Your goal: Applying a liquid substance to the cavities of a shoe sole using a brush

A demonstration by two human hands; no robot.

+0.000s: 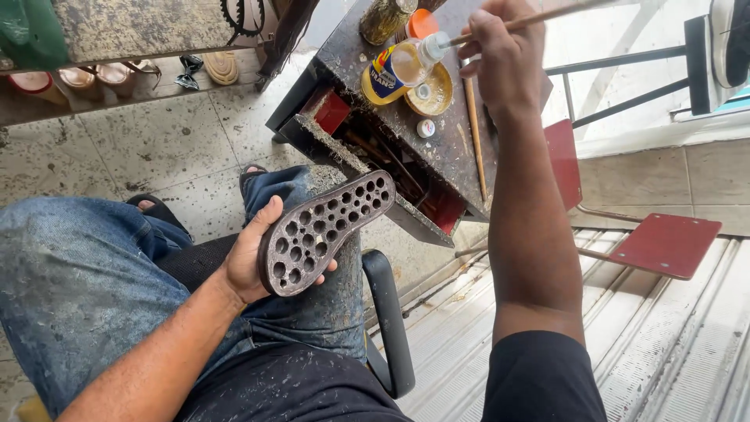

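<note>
Left hand [251,262] gripped a dark perforated shoe sole [324,232] by its heel end over the lap, toe pointing to 2 o'clock, looking light and stiffish, while right hand [500,55] pinched a thin stick [539,16] into the glue bottle [397,70] at 12 o'clock

shoe sole [324,232]: dark, holed, tilted over knee | stick [531,19]: thin, tip in glue bottle [398,69]

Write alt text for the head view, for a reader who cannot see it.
A seated person's left hand holds a dark shoe sole full of round holes over their lap, while the right hand dips a thin stick into an open glue bottle on a grimy workbench.
</note>
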